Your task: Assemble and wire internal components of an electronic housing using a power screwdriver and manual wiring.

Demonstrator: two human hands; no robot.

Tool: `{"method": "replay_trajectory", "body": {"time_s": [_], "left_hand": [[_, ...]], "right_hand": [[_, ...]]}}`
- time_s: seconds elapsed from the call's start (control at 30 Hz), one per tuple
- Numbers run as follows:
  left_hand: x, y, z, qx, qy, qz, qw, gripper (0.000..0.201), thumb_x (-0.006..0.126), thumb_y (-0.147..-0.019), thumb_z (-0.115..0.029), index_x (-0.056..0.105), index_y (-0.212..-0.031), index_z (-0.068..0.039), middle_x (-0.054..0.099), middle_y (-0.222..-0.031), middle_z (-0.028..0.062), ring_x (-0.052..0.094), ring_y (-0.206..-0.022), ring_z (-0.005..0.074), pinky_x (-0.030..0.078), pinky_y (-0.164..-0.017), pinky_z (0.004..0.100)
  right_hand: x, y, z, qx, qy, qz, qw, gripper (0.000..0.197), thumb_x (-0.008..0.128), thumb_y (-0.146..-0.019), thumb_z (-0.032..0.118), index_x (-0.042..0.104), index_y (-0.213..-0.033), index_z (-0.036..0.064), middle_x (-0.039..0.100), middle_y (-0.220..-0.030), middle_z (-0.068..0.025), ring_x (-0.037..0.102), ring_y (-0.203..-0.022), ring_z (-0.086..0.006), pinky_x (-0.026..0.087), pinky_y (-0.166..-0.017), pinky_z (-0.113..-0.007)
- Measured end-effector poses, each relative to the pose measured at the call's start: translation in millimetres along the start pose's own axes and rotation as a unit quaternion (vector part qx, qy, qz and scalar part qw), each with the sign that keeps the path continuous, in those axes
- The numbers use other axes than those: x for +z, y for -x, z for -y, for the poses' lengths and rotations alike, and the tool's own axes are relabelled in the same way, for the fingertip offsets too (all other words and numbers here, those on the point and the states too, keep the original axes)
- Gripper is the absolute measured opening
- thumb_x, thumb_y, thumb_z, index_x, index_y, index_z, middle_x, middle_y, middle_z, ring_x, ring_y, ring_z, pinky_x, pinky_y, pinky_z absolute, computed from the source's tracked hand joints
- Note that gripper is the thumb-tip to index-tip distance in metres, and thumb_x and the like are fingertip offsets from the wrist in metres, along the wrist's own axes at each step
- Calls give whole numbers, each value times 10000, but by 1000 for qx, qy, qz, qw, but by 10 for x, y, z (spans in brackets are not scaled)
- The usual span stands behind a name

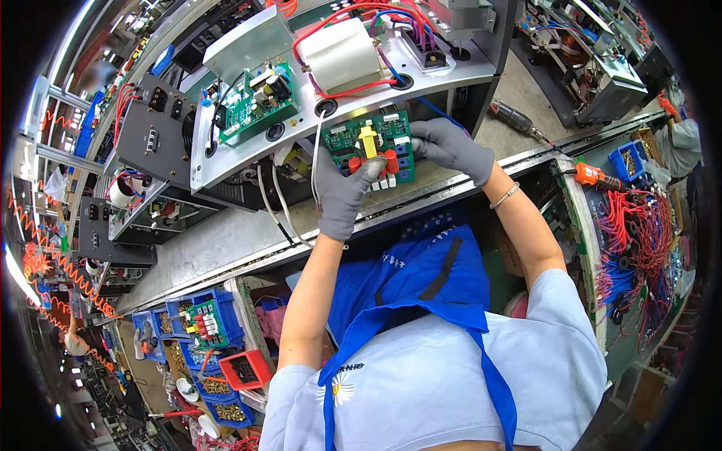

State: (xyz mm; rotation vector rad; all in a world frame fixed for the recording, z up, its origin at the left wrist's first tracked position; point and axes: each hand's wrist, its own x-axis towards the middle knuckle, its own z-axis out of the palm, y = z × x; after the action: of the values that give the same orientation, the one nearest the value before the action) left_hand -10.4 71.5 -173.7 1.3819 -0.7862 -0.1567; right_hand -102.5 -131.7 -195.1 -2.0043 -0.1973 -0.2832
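Observation:
A green circuit board [397, 132] is held tilted between my two grey-gloved hands, in front of a silver metal chassis [244, 159]. It carries a yellow-wrapped transformer [368, 143], red cylindrical parts [391, 160] and white connectors. My left hand [344, 192] grips its left side, the thumb lying over the lower components; the other fingers are hidden behind. At the board's right edge, my right hand [451, 149] has its fingers closed on the rim, fingertips partly hidden. A white cable [316, 161] hangs beside my left hand.
The chassis bears a white cylinder [342, 54] and another green board [259, 105]. A black power screwdriver [519, 120] lies to the right, an orange one [598, 177] beyond. Wire bundles [639, 248] fill the right bench. Blue screw bins [226, 412] and a red bin [246, 370] stand lower left.

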Motion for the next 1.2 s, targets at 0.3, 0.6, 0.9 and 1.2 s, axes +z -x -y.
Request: {"method": "replay_trajectory", "body": {"time_s": [0.3,0.6,0.9,1.2], "left_hand": [[153,-14,76,-51,16,-56,997,688,852,-714,-279,487,-1202,41,594,-1089,128,597,-943,195,507,-813,322],[-268,252,-54,-186,-179,-7,966,426,541,-959,-416,528,-1013,7,610,-783,207,624,-740,321,474,-671,404],[-196,169,-223,-41,-422,-45,904,328,609,-925,-281,557,-1139,-38,628,-650,127,630,-595,234,481,-549,374],[-378,-105,253,-468,152,23,871,276,640,-917,-281,571,-755,-69,532,-548,-7,436,-385,121,352,-390,262]], "right_hand": [[60,91,205,152,-255,-52,953,520,596,-845,172,506,-1310,-41,620,-1120,-60,548,-947,-80,453,-820,-224],[261,4,-93,69,-390,-195,897,567,531,-889,32,369,-1429,-28,560,-1277,-95,552,-1083,-132,442,-952,-280],[298,3,-139,73,-460,-205,861,474,540,-866,-10,468,-1335,-6,607,-1180,-89,608,-1025,-161,481,-919,-312],[309,19,-146,68,-467,-206,857,437,524,-863,-23,493,-1298,1,614,-1160,-92,624,-998,-173,503,-880,-320]]}}
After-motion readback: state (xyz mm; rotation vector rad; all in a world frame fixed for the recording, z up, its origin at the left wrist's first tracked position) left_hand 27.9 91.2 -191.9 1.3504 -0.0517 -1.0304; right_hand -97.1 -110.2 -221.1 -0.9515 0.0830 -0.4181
